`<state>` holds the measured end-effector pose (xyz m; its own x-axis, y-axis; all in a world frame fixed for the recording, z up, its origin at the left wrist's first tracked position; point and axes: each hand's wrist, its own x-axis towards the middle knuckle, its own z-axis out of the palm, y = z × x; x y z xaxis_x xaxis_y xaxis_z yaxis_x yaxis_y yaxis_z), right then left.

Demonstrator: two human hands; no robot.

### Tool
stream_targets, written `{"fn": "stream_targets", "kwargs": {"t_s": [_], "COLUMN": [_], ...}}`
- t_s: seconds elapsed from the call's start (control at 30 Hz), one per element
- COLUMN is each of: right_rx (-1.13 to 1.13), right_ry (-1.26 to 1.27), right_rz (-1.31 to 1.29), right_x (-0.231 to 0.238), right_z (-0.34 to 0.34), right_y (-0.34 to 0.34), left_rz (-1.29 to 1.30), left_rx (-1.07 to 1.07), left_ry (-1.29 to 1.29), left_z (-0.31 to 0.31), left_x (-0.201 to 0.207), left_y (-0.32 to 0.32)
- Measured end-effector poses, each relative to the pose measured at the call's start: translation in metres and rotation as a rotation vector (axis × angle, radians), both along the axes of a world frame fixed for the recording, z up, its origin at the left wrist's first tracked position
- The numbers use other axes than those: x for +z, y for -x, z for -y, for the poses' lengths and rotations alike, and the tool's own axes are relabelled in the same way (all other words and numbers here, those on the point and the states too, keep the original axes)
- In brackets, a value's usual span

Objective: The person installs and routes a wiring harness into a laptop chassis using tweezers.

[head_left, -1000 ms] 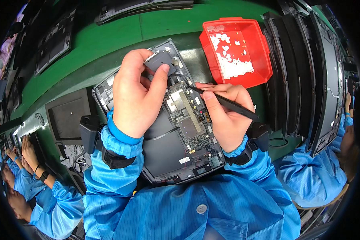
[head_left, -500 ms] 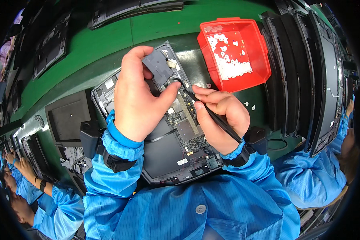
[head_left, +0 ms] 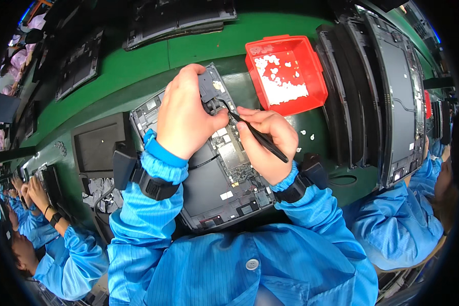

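The left hand [head_left: 186,120] is gripping a grey part [head_left: 208,86] off the opened device [head_left: 209,168] — the right hand [head_left: 268,143], fingers clenching a black tool [head_left: 257,136], is prying beneath; next likely needs gentle leverage.

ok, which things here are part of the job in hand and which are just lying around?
In use:
- left hand lifting a grey part
- right hand holding a black tool
- opened device

Lying about:
- red bin of white scraps
- stacked covers
- black tray
- loose scraps on the green table
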<state>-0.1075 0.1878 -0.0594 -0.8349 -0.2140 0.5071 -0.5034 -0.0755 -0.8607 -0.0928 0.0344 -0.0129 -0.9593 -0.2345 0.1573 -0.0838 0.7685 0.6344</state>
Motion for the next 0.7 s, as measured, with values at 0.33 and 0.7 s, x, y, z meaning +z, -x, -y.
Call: {"fn": "stream_targets", "kwargs": {"t_s": [0.33,0.7], "right_rx": [0.083,0.232], "right_ry": [-0.132,0.056], "right_rz": [0.294,0.499], "right_x": [0.028,0.01], "right_z": [-0.032,-0.047], "right_y": [-0.012,-0.048], "left_rz": [-0.202,-0.049], "left_rx": [0.221,0.446], "left_ry": [0.337,-0.489], "left_z": [0.029,0.013], "left_x": [-0.001,-0.019], "left_y": [-0.064,-0.136]}}
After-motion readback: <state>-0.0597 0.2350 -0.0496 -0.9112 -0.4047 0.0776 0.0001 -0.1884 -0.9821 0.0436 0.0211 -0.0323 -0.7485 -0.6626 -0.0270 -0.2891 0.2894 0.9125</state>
